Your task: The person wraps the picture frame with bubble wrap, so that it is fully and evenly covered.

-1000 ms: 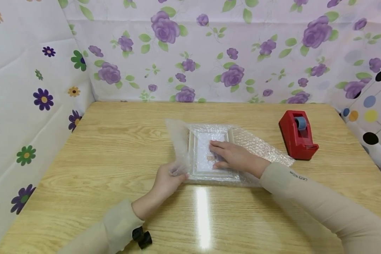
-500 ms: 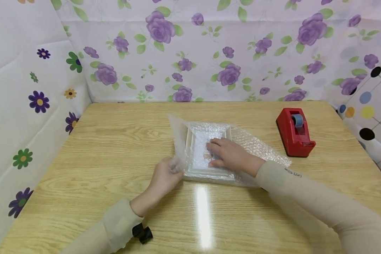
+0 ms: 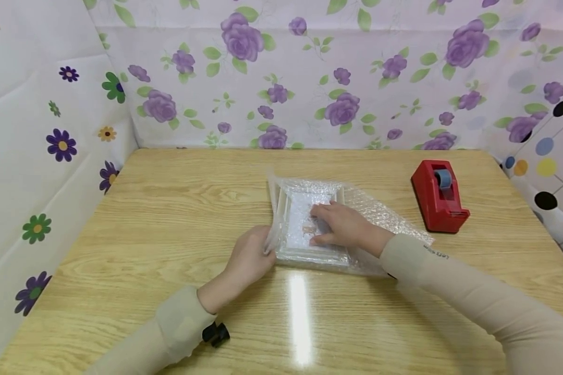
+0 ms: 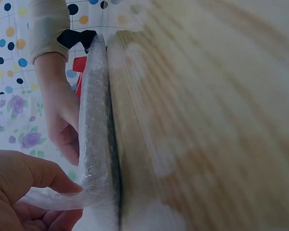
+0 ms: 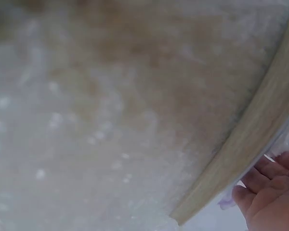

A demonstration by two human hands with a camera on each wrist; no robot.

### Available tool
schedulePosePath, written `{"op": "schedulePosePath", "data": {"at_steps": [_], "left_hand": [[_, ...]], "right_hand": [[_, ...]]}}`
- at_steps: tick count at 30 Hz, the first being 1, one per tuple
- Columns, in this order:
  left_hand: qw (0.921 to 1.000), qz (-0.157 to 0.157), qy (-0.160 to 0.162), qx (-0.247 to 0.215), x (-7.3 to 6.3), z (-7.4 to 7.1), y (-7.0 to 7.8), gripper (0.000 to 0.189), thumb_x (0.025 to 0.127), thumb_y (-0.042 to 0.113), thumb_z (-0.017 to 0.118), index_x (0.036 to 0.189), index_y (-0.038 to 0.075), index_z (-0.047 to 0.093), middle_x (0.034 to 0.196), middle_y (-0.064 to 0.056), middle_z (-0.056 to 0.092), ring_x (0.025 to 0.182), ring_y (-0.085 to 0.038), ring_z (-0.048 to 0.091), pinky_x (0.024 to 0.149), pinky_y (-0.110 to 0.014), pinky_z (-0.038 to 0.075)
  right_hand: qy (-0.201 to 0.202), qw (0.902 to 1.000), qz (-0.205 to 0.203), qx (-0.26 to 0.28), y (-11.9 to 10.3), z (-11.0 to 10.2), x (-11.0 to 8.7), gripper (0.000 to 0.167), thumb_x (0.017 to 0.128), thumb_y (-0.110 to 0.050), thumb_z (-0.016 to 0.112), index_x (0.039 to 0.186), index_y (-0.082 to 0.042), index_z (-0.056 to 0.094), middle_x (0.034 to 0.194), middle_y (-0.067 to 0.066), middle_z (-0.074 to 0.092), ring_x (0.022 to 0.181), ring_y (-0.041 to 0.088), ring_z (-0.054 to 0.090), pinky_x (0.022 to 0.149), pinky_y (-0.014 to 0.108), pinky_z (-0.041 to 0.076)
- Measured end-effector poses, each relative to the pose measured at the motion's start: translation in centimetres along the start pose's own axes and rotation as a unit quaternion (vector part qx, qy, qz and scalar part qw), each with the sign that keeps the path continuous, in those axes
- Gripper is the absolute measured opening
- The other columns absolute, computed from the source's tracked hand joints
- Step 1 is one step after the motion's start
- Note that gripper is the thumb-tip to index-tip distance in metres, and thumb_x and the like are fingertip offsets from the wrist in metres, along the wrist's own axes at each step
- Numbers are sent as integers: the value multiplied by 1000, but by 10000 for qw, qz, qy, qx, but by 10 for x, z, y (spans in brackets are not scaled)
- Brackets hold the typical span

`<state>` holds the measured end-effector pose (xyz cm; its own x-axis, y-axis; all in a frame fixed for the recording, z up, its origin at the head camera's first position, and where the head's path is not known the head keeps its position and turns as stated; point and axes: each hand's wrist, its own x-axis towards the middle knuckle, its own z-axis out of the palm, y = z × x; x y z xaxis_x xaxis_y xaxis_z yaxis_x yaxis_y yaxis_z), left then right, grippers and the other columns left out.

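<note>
Head view: what lies at the center?

A pale picture frame [image 3: 300, 224] rests flat on a wood-grain counter [image 3: 183, 208], set amid clear bubble wrap [image 3: 380, 208]. The wrap runs round the frame's near edge and spreads past its right side; how much of the frame's face it covers is hard to tell.

And the person's hands?

At the frame's near left corner, the left hand [image 3: 251, 255] pinches a flap of the wrap, which stands up along the frame's left side.

Does the left wrist view bear that out?

It does, showing the wrap caught between the digits. The right hand [image 3: 344, 225], clasping nothing, rests on the frame's face, fingers loosely spread.

What surrounds them?

A red tape dispenser [image 3: 436, 200] holding a roll of blue tape [image 3: 443, 178] stands to the right of the frame, well apart from it. Beyond the frame, a cloth [image 3: 300, 67] printed with purple flowers hangs behind the counter. Nearer the wearer than the frame, a black device [image 3: 216, 334] sits at the left sleeve [image 3: 185, 320].
</note>
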<state>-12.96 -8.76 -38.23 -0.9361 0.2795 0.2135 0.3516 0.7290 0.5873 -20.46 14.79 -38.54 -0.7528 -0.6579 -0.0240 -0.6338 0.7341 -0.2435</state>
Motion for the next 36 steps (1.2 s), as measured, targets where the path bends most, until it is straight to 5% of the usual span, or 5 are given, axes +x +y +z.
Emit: {"op": "schedulePosePath", "data": {"at_steps": [11, 22, 30, 33, 36], "left_hand": [[9923, 802, -100, 939, -1, -1, 2, 26, 66, -5, 74, 89, 2, 65, 75, -5, 59, 70, -21, 55, 67, -37, 50], [9680, 1392, -327, 2064, 1, 1, 11, 36, 66, -11, 70, 102, -11, 63, 89, -17, 57, 83, -28, 55, 71, -35, 51], [9863, 979, -1251, 456, 11, -12, -4, 45, 71, -2, 69, 114, -6, 57, 115, -20, 52, 107, -34, 49, 95, -44, 48], [9779, 678, -1918, -485, 16, -20, -14, 48, 79, 9, 64, 124, -4, 52, 137, -23, 41, 126, -39, 39, 108, -54, 36], [9569, 475, -2506, -1390, 20, -28, -25, 51, 84, 11, 54, 131, -7, 46, 150, -24, 27, 137, -42, 26, 112, -59, 25]], "right_hand": [[-574, 9966, -532, 245, 12, -10, 0, 65, 84, -29, 67, 137, 4, 46, 144, 21, 42, 134, 40, 39, 116, 55, 18], [-23, 9988, -493, 74, 18, -5, -5, 63, 82, -38, 71, 135, -8, 53, 139, 22, 44, 129, 39, 40, 108, 56, 34], [-55, 9993, -265, 242, 27, -1, -8, 64, 83, -47, 68, 137, -17, 51, 146, 24, 35, 137, 44, 28, 113, 59, 23], [-4, 9991, -343, 242, 28, 1, -8, 64, 83, -47, 68, 137, -17, 51, 146, 24, 36, 137, 43, 29, 114, 58, 21], [21, 9988, -401, 266, 27, 2, -8, 64, 83, -47, 67, 138, -17, 51, 146, 24, 36, 137, 43, 29, 115, 58, 19]]}}
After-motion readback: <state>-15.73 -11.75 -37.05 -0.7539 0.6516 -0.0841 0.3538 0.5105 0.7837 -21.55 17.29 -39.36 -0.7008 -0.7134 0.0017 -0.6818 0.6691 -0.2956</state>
